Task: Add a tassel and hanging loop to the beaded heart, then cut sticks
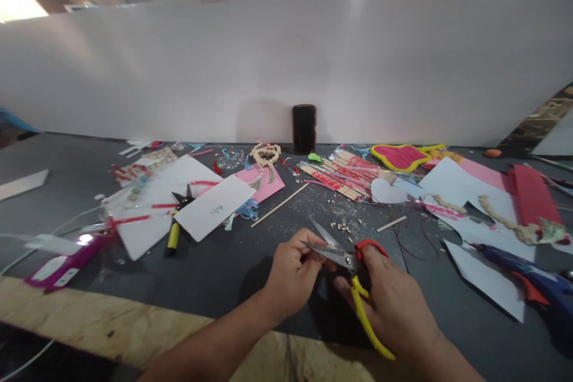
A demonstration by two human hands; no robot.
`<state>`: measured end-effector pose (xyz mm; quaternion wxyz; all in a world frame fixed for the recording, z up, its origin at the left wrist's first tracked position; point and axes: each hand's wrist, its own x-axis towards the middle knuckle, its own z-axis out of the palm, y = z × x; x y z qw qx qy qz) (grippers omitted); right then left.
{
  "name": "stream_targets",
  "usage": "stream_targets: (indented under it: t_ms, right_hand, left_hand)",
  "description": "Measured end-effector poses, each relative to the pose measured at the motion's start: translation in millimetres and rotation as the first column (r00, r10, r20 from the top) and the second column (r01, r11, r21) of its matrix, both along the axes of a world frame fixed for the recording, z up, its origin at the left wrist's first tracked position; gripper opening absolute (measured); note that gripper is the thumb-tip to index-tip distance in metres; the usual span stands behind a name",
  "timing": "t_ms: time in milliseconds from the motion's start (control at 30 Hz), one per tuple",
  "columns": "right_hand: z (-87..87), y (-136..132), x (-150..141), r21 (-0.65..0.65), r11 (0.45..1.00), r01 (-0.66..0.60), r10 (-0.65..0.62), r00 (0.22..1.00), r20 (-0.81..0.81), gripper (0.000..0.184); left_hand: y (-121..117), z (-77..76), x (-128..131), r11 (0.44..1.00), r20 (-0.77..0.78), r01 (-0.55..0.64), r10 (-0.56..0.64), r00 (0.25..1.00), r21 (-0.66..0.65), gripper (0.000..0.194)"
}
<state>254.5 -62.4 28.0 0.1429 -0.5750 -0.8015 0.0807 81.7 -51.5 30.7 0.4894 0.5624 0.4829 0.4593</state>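
My right hand (394, 292) is wrapped round the handles of a pair of scissors (348, 260), one red loop and one yellow. Their blades are spread apart and point left, with the lower blade close to the fingertips of my left hand (295, 274). The fingers of that hand are pinched together; what they hold is too small or hidden to make out. Just beyond the blades, small pale bits (341, 227) and fine crumbs lie on the dark table (250, 253). A thin wooden stick (280, 205) lies farther off to the left.
White card (216, 208), yellow-handled pliers (173, 233) and a purple power strip (71, 262) lie on the left. Wrapped chopsticks (340, 173) are at the back. Cut white paper (483, 279) and a blue glue gun (523, 268) lie right. A phone (304, 129) leans against the white board (201, 71).
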Motion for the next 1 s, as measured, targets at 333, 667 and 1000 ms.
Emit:
stream_targets:
  t_ms: [333,667,1000]
  right_hand:
    - [1.9,0,1,0.032,0.996,-0.079,0.08,0.996,-0.043,0.05]
    - [-3.2,-1,0,-0.065,0.997,-0.036,0.04,0.998,0.051,0.021]
    - [-0.7,2,2,-0.049,0.999,0.0,0.005,0.995,0.096,0.01]
  left_hand:
    - [5,4.6,-8,0.963,0.261,0.236,-0.196,0.945,-0.131,0.032]
    - [8,1.2,-9,0.915,0.361,0.308,-0.205,0.91,-0.259,0.035]
    - [1,5.1,-1,0.989,0.222,0.099,-0.072,0.972,-0.114,0.013]
